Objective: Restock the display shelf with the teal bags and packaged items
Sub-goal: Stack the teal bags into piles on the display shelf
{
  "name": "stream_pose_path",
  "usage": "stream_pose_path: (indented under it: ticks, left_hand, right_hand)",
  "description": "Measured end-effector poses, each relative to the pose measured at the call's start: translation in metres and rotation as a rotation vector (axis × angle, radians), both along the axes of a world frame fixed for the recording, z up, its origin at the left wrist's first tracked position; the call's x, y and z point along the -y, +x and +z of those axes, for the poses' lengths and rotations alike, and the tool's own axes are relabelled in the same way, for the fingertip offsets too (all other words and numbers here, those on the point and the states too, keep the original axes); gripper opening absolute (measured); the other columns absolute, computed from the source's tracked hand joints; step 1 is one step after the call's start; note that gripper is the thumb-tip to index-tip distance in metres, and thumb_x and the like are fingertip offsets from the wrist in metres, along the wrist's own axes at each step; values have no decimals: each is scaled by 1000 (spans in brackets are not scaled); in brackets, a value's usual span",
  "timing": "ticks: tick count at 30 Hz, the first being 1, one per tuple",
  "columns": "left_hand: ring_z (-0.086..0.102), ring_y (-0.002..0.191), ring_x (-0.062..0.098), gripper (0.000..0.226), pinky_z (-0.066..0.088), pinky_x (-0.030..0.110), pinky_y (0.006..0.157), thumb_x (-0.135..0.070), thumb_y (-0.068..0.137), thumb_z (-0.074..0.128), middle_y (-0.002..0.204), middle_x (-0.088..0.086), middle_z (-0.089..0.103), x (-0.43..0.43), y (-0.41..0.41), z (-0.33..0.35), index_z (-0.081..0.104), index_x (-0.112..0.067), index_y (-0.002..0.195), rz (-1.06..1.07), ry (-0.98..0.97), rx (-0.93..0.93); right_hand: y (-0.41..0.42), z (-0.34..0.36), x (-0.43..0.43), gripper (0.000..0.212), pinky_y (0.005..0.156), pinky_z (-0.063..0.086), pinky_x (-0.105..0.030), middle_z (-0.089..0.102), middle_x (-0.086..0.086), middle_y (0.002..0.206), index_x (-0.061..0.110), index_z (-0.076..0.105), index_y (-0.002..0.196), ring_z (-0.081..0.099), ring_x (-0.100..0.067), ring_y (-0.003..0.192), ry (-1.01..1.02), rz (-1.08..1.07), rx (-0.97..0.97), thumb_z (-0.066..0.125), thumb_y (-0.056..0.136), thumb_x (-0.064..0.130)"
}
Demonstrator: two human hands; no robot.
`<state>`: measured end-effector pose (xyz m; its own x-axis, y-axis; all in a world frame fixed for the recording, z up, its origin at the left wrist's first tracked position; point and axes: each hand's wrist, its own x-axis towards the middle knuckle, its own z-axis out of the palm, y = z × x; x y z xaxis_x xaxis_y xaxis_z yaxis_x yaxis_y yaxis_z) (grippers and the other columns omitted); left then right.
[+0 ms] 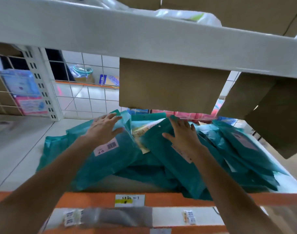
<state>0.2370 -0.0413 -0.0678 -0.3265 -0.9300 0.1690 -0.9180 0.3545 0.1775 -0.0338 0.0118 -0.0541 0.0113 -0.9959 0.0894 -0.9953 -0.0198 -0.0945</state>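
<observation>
Closest to the camera, the orange front rail of the display shelf carries a white price label, and both forearms pass over it into the bay. Just behind the rail lies a loose heap of teal bags, overlapping at all angles, with the foremost ones reaching the rail. The left hand lies flat, fingers spread, on the upper end of a teal bag with a pink sticker; it grips nothing. The right hand likewise presses palm-down, fingers straight, on a slanted bag with a small hang hole. Between these two bags a pale yellowish packet is wedged, though blur makes its kind hard to tell.

The risk I see is sliding. The film looks slick and the heap is unsquared, so a push from flat palms may shear the top bags sideways, crumple the packet, or tip the front bags over the rail. The knuckles also seem to have little room under the cardboard box that shows just above the heap's far end.

That box presents only a closed brown side, so its contents are hidden, as are those of the second box to the right. Farther back on the left, a white perforated upright stands at the bay's corner.
</observation>
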Motion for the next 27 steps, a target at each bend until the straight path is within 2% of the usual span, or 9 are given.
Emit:
stream_pose_path:
  ticks: [2,5,7,10,15,20,23,27]
  left_hand:
    - [41,127,25,58,37,42,100,-50,92,43,148,2,34,1,9,-3,31,-25,143,140,72,-39]
    - [48,111,25,51,44,43,90,-51,91,45,129,8,47,3,31,-9,41,-23,133,317,163,-117]
    - [49,107,26,52,44,46,90,-57,88,46,120,9,48,4,46,-15,44,-24,128,395,224,-127]
    - [49,111,29,67,42,48,95,-70,81,45,121,9,50,7,58,-20,39,-28,132,462,354,-125]
    - [44,120,29,82,34,47,102,-78,67,47,131,6,47,14,61,-11,40,-30,133,392,418,-141]
    - [46,117,26,94,38,44,101,-72,55,66,130,8,50,28,63,-5,44,-23,133,336,404,-175]
    - [48,107,23,82,41,37,97,-57,58,78,122,10,53,32,68,-3,49,-16,123,334,419,-233]
    - [53,99,21,65,44,34,88,-38,65,83,112,6,55,34,70,-3,45,-14,112,267,459,-332]
  right_hand:
    - [-9,-2,5,76,111,23,-49,27,-14,150,18,12,148,29,-32,136,21,-32,18,44,90,56]
    - [-20,-3,12,85,105,31,-51,35,-12,146,21,13,147,39,-31,130,88,-91,96,47,83,66]
    - [-25,-4,15,90,102,35,-51,42,-11,141,22,17,145,44,-31,126,120,-114,131,49,77,72]
    - [-28,-1,17,92,100,37,-49,46,-10,137,22,24,141,46,-29,124,134,-133,157,53,72,75]
    - [-23,1,16,96,97,38,-44,43,-8,139,24,27,141,45,-28,124,87,-98,186,64,66,71]
    - [-13,4,17,99,97,38,-38,45,-8,136,19,28,141,46,-28,123,44,-80,211,75,64,59]
    - [-10,7,18,99,97,37,-35,47,-9,133,13,30,140,46,-26,121,35,-87,186,76,64,56]
    - [-5,13,18,97,96,37,-36,46,-10,131,14,30,142,46,-27,119,59,-89,165,77,66,53]
